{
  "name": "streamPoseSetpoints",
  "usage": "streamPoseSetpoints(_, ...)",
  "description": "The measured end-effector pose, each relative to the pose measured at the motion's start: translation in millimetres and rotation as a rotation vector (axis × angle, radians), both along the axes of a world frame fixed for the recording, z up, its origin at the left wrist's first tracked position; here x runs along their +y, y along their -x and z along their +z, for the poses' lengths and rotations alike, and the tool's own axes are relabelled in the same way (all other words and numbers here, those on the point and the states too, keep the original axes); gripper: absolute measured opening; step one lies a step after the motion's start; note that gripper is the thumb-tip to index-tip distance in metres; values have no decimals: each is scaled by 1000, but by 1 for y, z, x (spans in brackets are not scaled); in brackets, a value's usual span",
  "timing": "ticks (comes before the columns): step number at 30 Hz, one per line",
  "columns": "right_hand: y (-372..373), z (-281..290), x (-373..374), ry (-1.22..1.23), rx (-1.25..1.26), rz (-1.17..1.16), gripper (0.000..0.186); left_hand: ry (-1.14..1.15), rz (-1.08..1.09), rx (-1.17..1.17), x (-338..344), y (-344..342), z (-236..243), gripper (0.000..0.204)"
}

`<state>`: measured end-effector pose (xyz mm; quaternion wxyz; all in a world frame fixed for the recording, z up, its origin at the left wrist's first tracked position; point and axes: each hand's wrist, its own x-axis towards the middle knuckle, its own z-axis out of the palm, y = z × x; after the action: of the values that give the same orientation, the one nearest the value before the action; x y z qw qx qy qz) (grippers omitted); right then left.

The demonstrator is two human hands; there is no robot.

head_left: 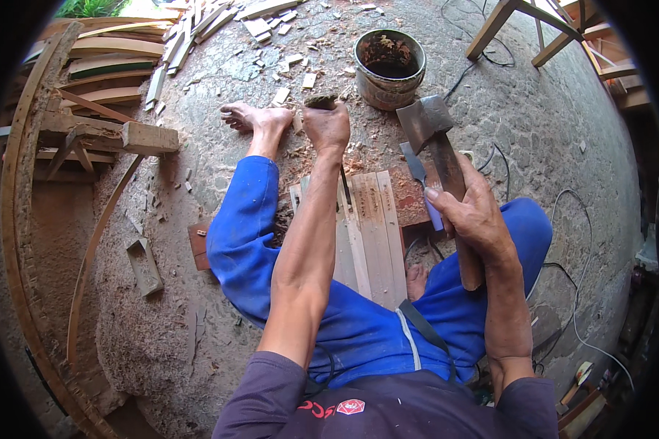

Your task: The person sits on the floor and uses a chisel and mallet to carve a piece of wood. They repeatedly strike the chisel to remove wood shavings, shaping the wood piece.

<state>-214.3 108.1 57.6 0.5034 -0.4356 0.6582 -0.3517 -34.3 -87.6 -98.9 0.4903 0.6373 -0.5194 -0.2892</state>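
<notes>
My left hand [326, 130] is closed round the handle of a chisel, whose dark, worn top [320, 101] shows above the fist. The chisel's narrow blade [345, 186] points down to several pale wooden strips [377, 227] lying side by side between my legs, with small cuts along them. My right hand [476, 216] grips the wooden handle of a hatchet [450, 164], its heavy grey head [425, 123] raised to the right of my left fist. Just left of the right hand lies another chisel [433, 216] with a purple handle, partly covered by my fingers.
A stained bucket [390, 88] stands beyond my hands. Offcuts [271, 29] and chips litter the floor. Curved timbers [117, 47] and a wooden frame [150, 137] fill the left side. A small wooden block [145, 267] lies nearby. Cables [582, 271] run along the right, below a wooden stand [490, 29].
</notes>
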Motion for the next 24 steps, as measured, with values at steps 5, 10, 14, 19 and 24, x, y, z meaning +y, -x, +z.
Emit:
streamPoseSetpoints(5,2,11,6,90,52,51,64,43,-486,340,102,-37,60,21)
streamPoseSetpoints(10,2,14,9,-18,11,25,64,422,-276,-122,133,-17,64,22)
streamPoseSetpoints(14,7,9,7,99,59,24,63,273,-353,-28,131,-19,83,22)
streamPoseSetpoints(19,2,6,10,112,28,37,63,55,-514,176,126,-51,80,22)
streamPoseSetpoints(24,8,5,10,114,123,66,64,249,-277,29,150,-17,76,20)
